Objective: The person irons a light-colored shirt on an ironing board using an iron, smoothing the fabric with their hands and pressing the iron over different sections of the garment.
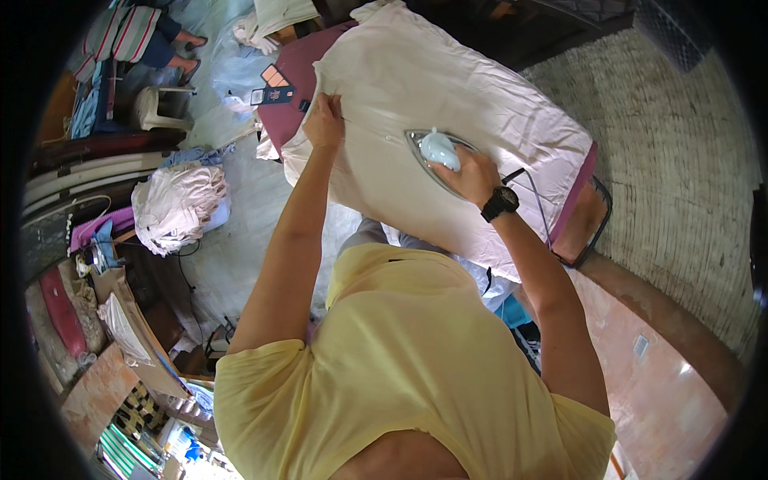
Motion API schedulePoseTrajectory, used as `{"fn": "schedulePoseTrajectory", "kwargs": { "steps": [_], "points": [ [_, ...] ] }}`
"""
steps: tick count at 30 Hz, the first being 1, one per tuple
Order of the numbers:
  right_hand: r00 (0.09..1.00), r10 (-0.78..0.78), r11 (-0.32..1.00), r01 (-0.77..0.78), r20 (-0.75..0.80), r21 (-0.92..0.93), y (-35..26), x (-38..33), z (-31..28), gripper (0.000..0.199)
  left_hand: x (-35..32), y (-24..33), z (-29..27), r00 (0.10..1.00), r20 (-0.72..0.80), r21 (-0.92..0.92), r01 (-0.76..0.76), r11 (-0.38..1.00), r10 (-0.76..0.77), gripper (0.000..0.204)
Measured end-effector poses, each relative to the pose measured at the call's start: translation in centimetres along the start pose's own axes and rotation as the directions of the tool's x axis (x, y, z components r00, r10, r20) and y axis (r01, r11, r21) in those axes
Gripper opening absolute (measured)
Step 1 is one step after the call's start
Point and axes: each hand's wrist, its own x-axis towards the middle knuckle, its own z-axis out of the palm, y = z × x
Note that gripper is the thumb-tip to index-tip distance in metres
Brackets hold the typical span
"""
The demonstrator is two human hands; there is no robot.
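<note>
A pale beige-pink garment (400,88) is spread over an ironing surface with a maroon cover (288,120) that shows at its left end. My right hand (474,174) is wrapped round the handle of a light-blue and silver clothes iron (438,152). The iron's plate lies flat on the fabric, tip toward the far left. At the garment's left edge, my left hand (324,122) pinches the cloth, fingers closed. Dark and peach hang tags (276,86) lie just left of that hand. Small creases run along the garment's far right part.
The iron's dark cord (538,196) trails near a black metal frame (602,216) at the board's right end. To the left sits a heap of pale crumpled clothes (178,206). A plastic stool (162,108) and another person's legs (168,48) appear at the far left.
</note>
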Motion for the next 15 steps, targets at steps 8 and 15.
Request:
{"fn": "schedulePoseTrajectory", "kwargs": {
  "steps": [8, 15],
  "points": [
    [0.966, 0.201, 0.976, -0.212, 0.163, 0.050, -2.1, 4.5, 0.2, 0.055, 0.3, -0.4, -0.6, 0.998, -0.058, -0.129, -0.029, 0.991, 0.022, 0.032],
    [0.927, 0.328, 0.914, -0.360, 0.180, 0.187, -10.2, 5.2, 2.7, 0.062, 0.3, -0.1, -0.9, 0.997, -0.075, -0.155, -0.013, 0.988, 0.001, 0.031]
  ]
}}
